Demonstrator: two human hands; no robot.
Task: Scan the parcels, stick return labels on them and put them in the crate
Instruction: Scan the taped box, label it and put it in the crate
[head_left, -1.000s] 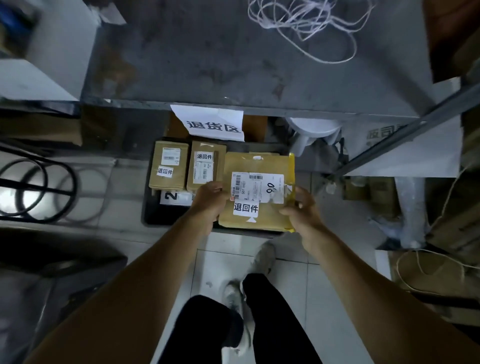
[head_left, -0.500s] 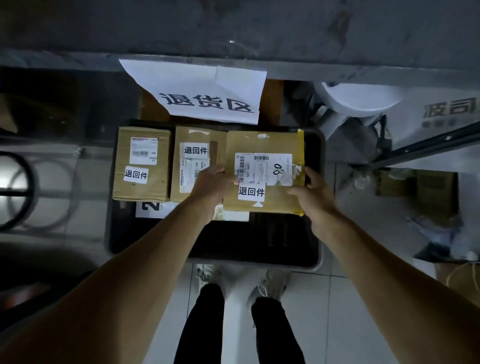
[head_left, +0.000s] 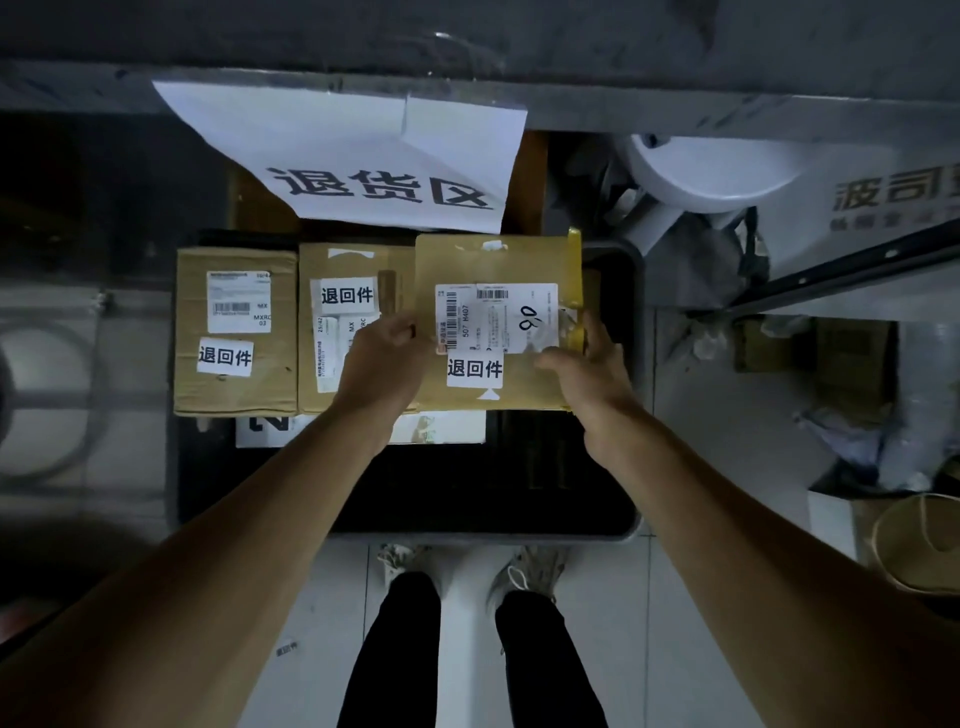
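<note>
Both arms bare all the way up, no sleeves, watch or gloves on the left hand (head_left: 382, 358) or right hand (head_left: 592, 374). Lower down: black trousers (head_left: 400, 654) and scuffed pale lace-up sneakers (head_left: 530, 569) with whitish laces.

Both hands hold one parcel (head_left: 498, 322) over the crate (head_left: 636, 291) — left hand (head_left: 382, 358) on its left edge, right hand (head_left: 589, 358) on its right. Left of the grip, two more parcels (head_left: 236, 332) stand side by side in the crate; beyond it hangs a paper sign (head_left: 363, 156) — below it, bare crate floor.
</note>
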